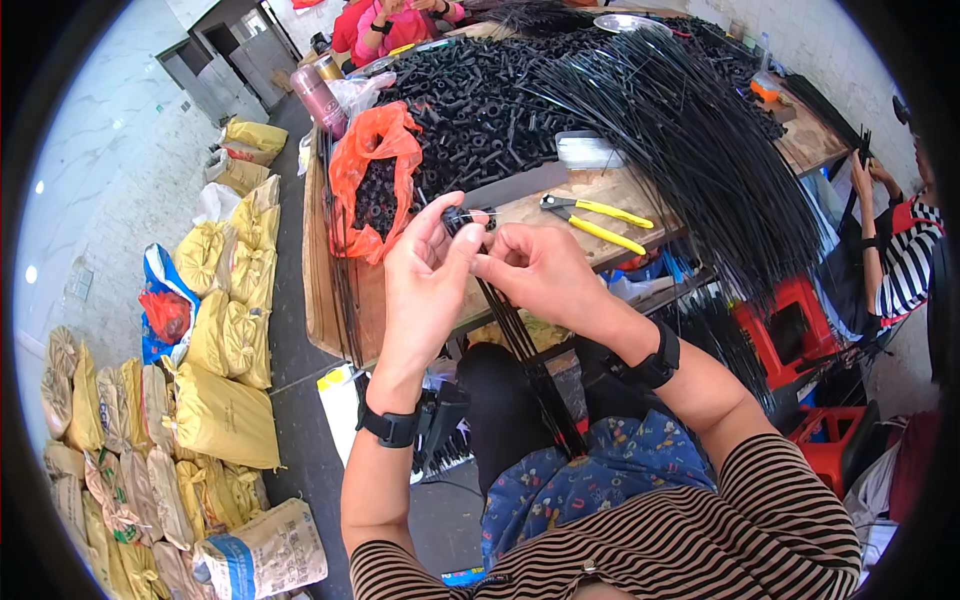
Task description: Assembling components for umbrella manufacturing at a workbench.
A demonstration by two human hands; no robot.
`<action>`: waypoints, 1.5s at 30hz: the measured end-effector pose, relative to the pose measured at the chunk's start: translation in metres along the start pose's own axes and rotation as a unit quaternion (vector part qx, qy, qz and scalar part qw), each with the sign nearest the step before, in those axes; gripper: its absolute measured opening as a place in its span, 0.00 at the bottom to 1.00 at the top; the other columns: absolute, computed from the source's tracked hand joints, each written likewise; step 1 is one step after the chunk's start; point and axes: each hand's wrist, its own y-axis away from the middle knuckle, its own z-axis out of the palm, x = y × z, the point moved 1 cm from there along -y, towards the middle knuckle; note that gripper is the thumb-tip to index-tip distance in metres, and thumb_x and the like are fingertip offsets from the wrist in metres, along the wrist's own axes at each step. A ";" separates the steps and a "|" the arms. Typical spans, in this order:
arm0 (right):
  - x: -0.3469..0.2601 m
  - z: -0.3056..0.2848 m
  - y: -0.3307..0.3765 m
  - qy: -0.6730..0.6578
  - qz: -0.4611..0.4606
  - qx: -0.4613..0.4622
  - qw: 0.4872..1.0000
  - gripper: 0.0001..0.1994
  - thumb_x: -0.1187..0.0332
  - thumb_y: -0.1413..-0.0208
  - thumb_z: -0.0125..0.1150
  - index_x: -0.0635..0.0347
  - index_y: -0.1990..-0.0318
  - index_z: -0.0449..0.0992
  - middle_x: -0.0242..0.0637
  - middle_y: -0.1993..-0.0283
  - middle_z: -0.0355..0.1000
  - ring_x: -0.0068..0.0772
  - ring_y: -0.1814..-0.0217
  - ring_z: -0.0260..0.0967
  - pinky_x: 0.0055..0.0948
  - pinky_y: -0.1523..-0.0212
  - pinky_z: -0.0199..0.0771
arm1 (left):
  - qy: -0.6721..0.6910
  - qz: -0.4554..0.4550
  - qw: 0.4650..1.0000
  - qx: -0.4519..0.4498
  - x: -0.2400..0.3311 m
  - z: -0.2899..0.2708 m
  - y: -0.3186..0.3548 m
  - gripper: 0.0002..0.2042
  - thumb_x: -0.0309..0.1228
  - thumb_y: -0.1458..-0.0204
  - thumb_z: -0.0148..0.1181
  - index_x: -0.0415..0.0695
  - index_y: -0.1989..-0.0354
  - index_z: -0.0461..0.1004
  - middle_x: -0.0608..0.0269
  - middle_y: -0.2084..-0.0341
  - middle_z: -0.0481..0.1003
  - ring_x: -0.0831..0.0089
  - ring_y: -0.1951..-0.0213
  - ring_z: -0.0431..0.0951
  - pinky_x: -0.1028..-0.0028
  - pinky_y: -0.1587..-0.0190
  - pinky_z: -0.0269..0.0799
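Observation:
My left hand is raised over the near table edge, its thumb and fingers closed round a small black plastic fitting. My right hand meets it from the right, thumb and forefinger pinched together just below the fitting; what they pinch is too small to make out. A bundle of long thin black rods runs from between my hands down to my lap. Beyond my right hand, end-cutting pliers with yellow handles lie on the wooden table.
Black plastic fittings are heaped across the table, with an orange-red plastic bag at left. A large sheaf of black rods overhangs the right side. Yellow sacks line the left wall. Red stools and a co-worker are at right.

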 end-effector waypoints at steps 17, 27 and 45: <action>0.005 0.003 0.011 0.010 0.020 -0.024 0.999 0.12 0.64 0.51 0.65 0.65 0.74 0.73 0.39 0.81 0.70 0.28 0.79 0.67 0.30 0.76 0.65 | -0.039 0.015 0.999 -0.010 -0.008 -0.003 -0.001 0.15 0.25 0.39 0.45 0.35 0.44 0.60 0.56 0.56 0.72 0.77 0.65 0.74 0.78 0.61 0.72; -0.001 -0.009 0.000 0.041 -0.046 -0.036 0.997 0.11 0.64 0.49 0.63 0.66 0.71 0.74 0.41 0.78 0.72 0.31 0.75 0.71 0.31 0.71 0.69 | -0.268 0.092 0.956 0.071 -0.004 0.007 0.004 0.14 0.24 0.42 0.49 0.33 0.49 0.63 0.56 0.70 0.74 0.77 0.76 0.72 0.75 0.72 0.69; -0.045 -0.036 -0.016 0.262 -0.299 0.085 0.914 0.07 0.69 0.50 0.58 0.65 0.71 0.75 0.44 0.74 0.74 0.38 0.75 0.72 0.31 0.72 0.70 | -0.386 0.221 0.887 0.123 -0.007 0.020 -0.001 0.12 0.21 0.50 0.58 0.32 0.57 0.68 0.47 0.76 0.73 0.58 0.74 0.76 0.65 0.72 0.69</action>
